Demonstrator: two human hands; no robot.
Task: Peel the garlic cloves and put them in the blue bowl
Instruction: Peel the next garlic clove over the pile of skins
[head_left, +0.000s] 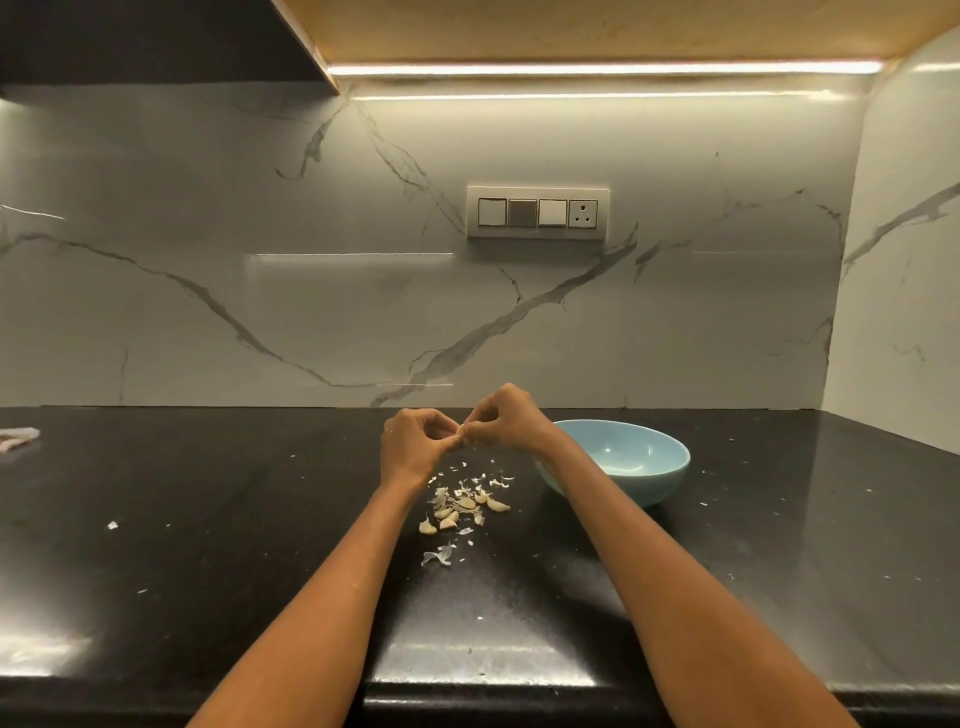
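Observation:
My left hand (413, 447) and my right hand (506, 418) meet above the black counter and together pinch one small garlic clove (461, 432), mostly hidden by the fingertips. Below the hands lies a loose pile of several garlic cloves (462, 506) mixed with white papery skins (439, 556). The blue bowl (631, 488) stands on the counter to the right of the pile, just beyond my right wrist. Its visible inside looks bare, and my right forearm crosses its near left rim.
The black stone counter (208, 519) carries scattered flecks of skin. A marble wall with a switch panel (537, 212) rises behind, and a side wall closes the right. A pale object (18, 436) lies at the far left edge.

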